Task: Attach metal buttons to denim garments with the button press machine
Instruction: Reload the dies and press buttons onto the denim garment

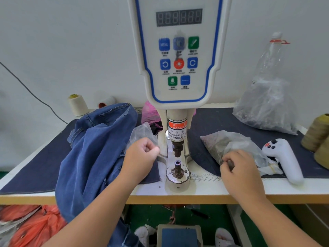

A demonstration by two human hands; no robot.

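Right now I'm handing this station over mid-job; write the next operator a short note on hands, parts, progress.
Left hand: fingers curled, beside a clear bag; contents not visible.
Right hand: fingers curled at the mouth of the parts bag, apparently picking pieces.
Denim garment lies bunched left of the press, off the lower die.
Die shows no button or fabric.
Left: load the parts, place the denim, press.

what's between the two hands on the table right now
In the head view, the press machine's lower die post on its round base stands between the left hand and right hand, with no denim on it.
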